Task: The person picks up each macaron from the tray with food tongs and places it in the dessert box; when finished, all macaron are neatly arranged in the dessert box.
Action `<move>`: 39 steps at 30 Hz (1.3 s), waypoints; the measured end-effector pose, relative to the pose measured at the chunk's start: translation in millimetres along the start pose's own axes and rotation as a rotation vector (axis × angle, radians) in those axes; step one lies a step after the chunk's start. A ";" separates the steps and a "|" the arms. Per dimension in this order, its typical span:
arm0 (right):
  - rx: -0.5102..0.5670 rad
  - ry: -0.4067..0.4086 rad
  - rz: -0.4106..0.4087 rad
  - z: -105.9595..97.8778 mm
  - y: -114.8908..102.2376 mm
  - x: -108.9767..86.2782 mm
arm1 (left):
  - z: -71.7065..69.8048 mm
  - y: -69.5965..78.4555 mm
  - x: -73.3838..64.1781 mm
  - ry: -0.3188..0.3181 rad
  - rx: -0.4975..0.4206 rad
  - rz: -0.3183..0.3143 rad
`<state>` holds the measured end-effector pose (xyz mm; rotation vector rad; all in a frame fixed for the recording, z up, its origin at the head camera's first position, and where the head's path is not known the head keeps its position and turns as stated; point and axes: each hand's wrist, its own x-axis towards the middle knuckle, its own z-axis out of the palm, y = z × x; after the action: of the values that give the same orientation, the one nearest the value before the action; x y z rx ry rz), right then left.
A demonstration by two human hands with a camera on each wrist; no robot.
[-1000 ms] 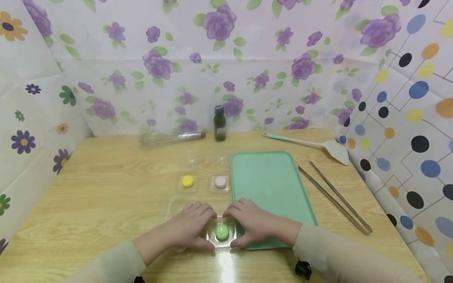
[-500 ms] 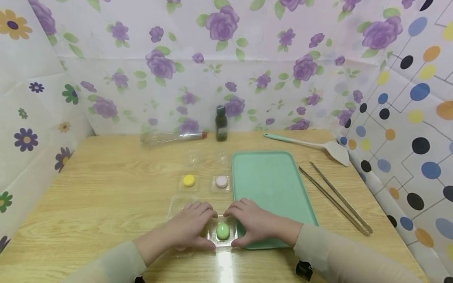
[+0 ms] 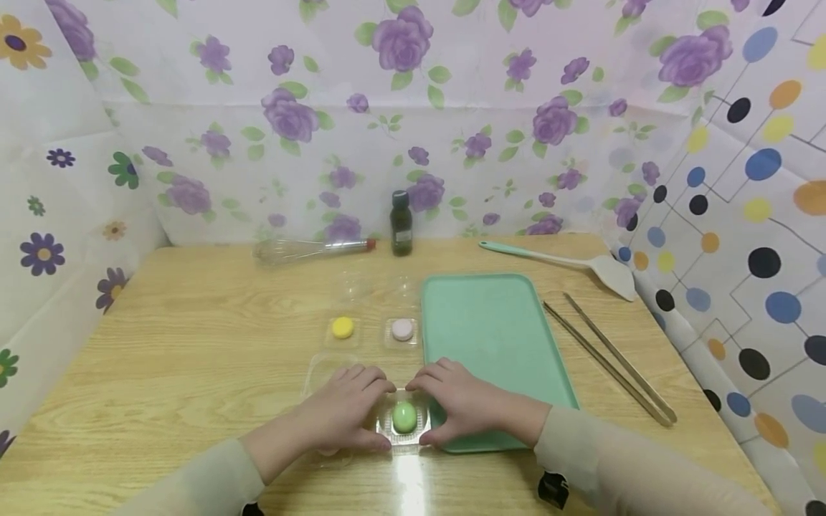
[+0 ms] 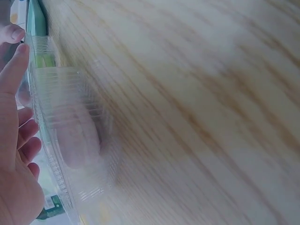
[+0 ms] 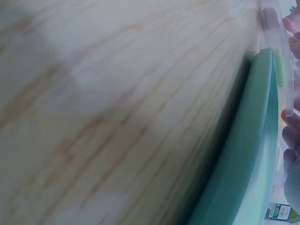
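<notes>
Left grip [image 3: 348, 410] and right grip [image 3: 457, 403] hold a clear box [image 3: 421, 424], round green piece [image 3: 404, 417] between.

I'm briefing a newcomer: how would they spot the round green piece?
On the pale wooden table lies a mint-green rectangular tray. By its left edge, between a left hand and a right hand, is a clear plastic box holding the round green piece. Green sets it apart from the yellow disc and pale lilac disc beyond.

Wd tbl [image 3: 193, 322] w/ clr boxes [image 3: 391, 343], tray [image 3: 490, 322]
</notes>
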<state>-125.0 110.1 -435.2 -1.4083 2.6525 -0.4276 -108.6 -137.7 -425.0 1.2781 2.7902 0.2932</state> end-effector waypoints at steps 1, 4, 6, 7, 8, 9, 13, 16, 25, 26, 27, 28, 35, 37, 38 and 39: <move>0.003 0.000 0.002 -0.6 -0.3 0.4 | -0.4 -0.2 -0.2 0.001 0.003 -0.002; 0.004 0.001 0.009 -0.9 -0.9 1.4 | -2.1 -0.9 -0.8 -0.003 -0.017 -0.011; 0.018 0.006 0.019 -1.4 -1.5 2.8 | -4.3 -2.1 -1.2 -0.001 -0.059 -0.033; 0.026 0.012 0.025 -2.2 -2.1 4.0 | -6.1 -3.3 -1.4 0.005 -0.082 -0.047; 0.036 0.020 0.031 -3.2 -2.4 5.5 | -8.1 -4.8 -1.9 0.013 -0.107 -0.063; 0.051 0.028 0.039 -4.4 -2.9 7.4 | -10.6 -6.6 -2.6 0.021 -0.128 -0.081; 0.131 0.053 0.075 -10.3 -3.4 16.7 | -22.8 -15.6 -8.0 0.052 -0.183 -0.144; 0.181 0.050 0.103 -13.4 -3.7 25.3 | -30.9 -24.6 -14.2 0.060 -0.196 -0.179; 0.254 0.025 0.154 -17.8 -12.4 57.9 | -37.3 -62.0 -35.8 0.106 -0.228 -0.254; 0.253 0.019 0.161 -17.4 -13.2 61.7 | -37.6 -66.1 -38.2 0.107 -0.225 -0.254; 0.254 0.013 0.167 -17.4 -14.3 65.3 | -37.9 -69.9 -40.5 0.107 -0.216 -0.247; 0.254 0.005 0.171 -17.3 -15.5 68.8 | -38.3 -73.4 -42.9 0.105 -0.210 -0.247; 0.176 -0.036 0.174 -12.0 -20.0 89.5 | -39.2 -88.1 -55.9 0.046 -0.150 -0.291; 0.155 -0.045 0.181 -10.0 -20.4 93.1 | -38.0 -89.2 -58.0 0.024 -0.146 -0.299; 0.143 -0.048 0.186 -9.0 -20.6 94.6 | -36.8 -89.6 -58.4 0.016 -0.144 -0.301; 0.138 -0.052 0.191 -8.0 -20.8 95.9 | -36.0 -89.4 -58.8 0.008 -0.140 -0.301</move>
<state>-164.5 21.6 -418.0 -1.0999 2.6270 -0.5329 -141.4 -244.5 -408.7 0.8162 2.8547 0.4641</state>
